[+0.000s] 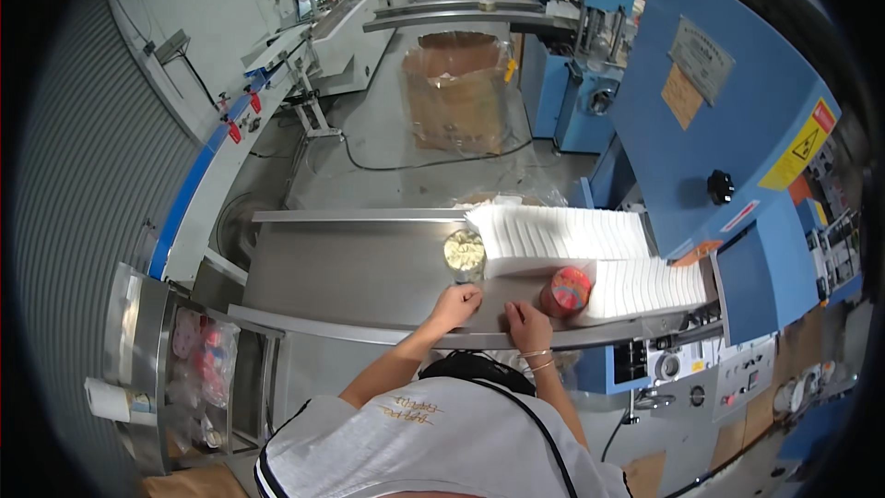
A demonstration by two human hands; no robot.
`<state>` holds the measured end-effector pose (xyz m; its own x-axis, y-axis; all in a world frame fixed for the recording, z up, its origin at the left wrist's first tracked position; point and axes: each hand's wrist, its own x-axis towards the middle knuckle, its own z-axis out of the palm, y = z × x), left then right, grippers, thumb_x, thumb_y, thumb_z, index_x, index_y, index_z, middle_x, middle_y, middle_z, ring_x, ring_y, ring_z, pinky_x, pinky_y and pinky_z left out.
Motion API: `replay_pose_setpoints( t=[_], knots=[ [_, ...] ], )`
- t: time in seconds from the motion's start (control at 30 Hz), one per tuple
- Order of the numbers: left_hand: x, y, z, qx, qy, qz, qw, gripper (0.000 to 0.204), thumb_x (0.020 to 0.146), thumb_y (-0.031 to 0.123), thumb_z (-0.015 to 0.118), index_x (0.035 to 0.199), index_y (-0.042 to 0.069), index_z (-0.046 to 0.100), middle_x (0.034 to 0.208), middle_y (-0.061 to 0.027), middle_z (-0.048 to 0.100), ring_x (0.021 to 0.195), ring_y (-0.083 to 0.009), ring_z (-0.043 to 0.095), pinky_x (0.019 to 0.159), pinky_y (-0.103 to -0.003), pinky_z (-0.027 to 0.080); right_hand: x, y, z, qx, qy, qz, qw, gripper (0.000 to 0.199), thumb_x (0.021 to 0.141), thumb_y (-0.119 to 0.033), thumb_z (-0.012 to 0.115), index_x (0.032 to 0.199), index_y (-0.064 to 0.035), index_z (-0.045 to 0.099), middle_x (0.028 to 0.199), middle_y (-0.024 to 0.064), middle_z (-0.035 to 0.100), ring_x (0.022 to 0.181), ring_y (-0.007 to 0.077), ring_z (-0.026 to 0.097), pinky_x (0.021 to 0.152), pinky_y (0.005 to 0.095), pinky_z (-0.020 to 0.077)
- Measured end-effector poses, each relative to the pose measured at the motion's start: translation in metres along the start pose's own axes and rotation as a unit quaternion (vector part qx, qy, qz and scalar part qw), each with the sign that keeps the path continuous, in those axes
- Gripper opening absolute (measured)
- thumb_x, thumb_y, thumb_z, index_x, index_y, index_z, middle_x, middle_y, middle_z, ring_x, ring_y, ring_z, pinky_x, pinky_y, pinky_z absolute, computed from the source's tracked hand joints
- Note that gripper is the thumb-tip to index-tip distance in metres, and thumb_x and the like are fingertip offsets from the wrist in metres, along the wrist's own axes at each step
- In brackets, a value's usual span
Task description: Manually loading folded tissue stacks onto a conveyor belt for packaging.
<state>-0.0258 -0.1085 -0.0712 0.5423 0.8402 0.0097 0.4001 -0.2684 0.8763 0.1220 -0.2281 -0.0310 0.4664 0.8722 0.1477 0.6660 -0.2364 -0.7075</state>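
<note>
Over a steel table (350,267), a person's left hand (454,307) curls near a jar (464,254), right hand (528,326) near a can (567,290); grip unclear

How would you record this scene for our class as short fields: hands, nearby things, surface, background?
Left hand: nearest the clear container with pale yellow contents; grip unclear
Right hand: beside the red round container; grip unclear
Surface: grey metal table
On its right part: two rows of white folded-looking items
Beyond: open cardboard box
Far right: blue machine
</note>
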Motion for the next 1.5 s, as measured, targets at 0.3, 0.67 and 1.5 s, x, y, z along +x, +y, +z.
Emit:
replay_pose_setpoints(
  t=[0.3, 0.67, 1.5],
  knots=[
    [0.012, -0.013, 0.006, -0.019, 0.001, 0.011, 1.0, 0.021, 0.086, 0.023, 0.062, 0.092, 0.004, 0.067, 0.063, -0.0074, 0.062, 0.054, -0.0119, 0.055, 0.052, -0.031, 0.045, 0.004, 0.0, 0.018, -0.08, 0.02, -0.032, 0.996, 0.019, 0.088, -0.034, 0.056, 0.092, -0.0163, 0.06, 0.075, 0.0113, 0.067, 0.063, 0.034, 0.064, 0.055, 0.0468, 0.049],
    [0.011, -0.002, 0.003, -0.133, -0.084, -0.062, 0.986, 0.02, 0.089, 0.02, 0.061, 0.086, 0.002, 0.067, 0.061, -0.0005, 0.06, 0.05, -0.0067, 0.051, 0.045, -0.025, 0.04, 0.005, 0.003, 0.017, -0.13, -0.003, -0.014, 0.991, 0.019, 0.087, -0.033, 0.056, 0.091, -0.0152, 0.061, 0.077, 0.0124, 0.067, 0.067, 0.035, 0.065, 0.058, 0.0464, 0.0507],
    [0.008, -0.006, -0.001, -0.2, -0.086, -0.091, 0.972, 0.019, 0.09, 0.021, 0.06, 0.088, 0.003, 0.066, 0.061, -0.0003, 0.06, 0.047, -0.006, 0.049, 0.044, -0.021, 0.039, 0.006, 0.006, 0.019, -0.149, -0.001, -0.007, 0.989, 0.02, 0.087, -0.033, 0.056, 0.085, -0.0146, 0.064, 0.074, 0.0123, 0.067, 0.066, 0.0337, 0.065, 0.058, 0.0451, 0.0519]
  ],
)
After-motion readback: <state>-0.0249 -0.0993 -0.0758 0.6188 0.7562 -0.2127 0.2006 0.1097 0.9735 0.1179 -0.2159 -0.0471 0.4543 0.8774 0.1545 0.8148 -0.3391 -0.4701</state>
